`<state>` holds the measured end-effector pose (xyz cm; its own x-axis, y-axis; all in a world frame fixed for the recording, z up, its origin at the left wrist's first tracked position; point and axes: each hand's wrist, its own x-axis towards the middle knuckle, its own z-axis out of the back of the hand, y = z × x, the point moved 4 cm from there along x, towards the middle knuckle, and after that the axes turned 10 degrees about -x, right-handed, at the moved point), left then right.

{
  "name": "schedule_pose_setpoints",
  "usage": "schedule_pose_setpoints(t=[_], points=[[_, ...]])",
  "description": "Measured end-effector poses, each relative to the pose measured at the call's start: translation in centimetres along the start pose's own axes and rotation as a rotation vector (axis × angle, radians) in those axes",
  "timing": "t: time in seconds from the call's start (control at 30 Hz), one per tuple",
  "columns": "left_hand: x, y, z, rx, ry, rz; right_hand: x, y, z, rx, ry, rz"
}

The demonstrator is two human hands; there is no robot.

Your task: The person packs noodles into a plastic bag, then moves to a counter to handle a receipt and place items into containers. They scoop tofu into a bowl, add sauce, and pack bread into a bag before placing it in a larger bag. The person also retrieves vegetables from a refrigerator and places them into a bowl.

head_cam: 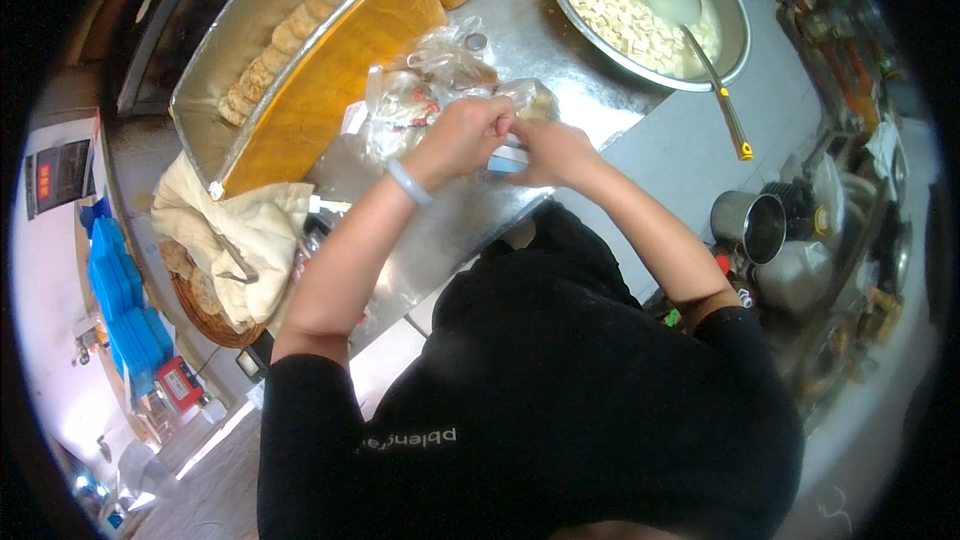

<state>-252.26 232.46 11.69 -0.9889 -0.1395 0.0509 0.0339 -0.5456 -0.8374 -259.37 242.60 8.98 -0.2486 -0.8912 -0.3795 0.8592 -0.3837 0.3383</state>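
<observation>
My left hand point(469, 135), with a pale bangle on its wrist, has its fingers curled over clear plastic bags on the metal table point(442, 232). My right hand point(559, 154) meets it at the fingertips; whether either one grips something is hidden. A light blue flat object point(507, 164) shows under the hands. A filled plastic bag point(536, 99) lies just beyond them, and another clear bag with red print point(401, 109) lies to the left. Behind these is a small jar or bottle point(475, 41) among crumpled plastic.
A metal-lined box point(330, 90) holds round flatbreads point(285, 37). White cubes in liquid fill a metal basin point(742, 52) with a ladle point(712, 75). Metal tongs point(236, 262) rest on cloth point(255, 232) over a wicker basket point(225, 335). A steel pot point(731, 221) stands right.
</observation>
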Motion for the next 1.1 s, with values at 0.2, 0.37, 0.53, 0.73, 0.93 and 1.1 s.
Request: schedule_pose_setpoints(t=[0.2,0.37,0.53,0.73,0.93,1.1], points=[[-0.4,0.6,0.5,0.089,0.048,0.022,-0.2,0.2,0.7,0.035,-0.039,-0.012],[-0.3,-0.3,0.1,0.305,0.162,0.007,0.1,-0.4,-0.3,0.023,-0.033,-0.033],[-0.3,-0.5,-0.2,0.302,0.166,0.034,0.3,-0.5,0.5,0.016,-0.017,-0.032],[-7.3,-1.5,-1.9,-0.218,-0.382,0.285,-3.4,-0.3,0.3,0.373,-0.139,-0.079],[-14.8,2.5,-5.0,-0.573,-0.733,0.787,-4.0,3.9,-6.6,0.638,-0.111,0.275],[-20.6,8.3,-0.2,0.299,-0.607,0.906,-4.1,-2.0,-11.7,1.371,0.358,-0.558]])
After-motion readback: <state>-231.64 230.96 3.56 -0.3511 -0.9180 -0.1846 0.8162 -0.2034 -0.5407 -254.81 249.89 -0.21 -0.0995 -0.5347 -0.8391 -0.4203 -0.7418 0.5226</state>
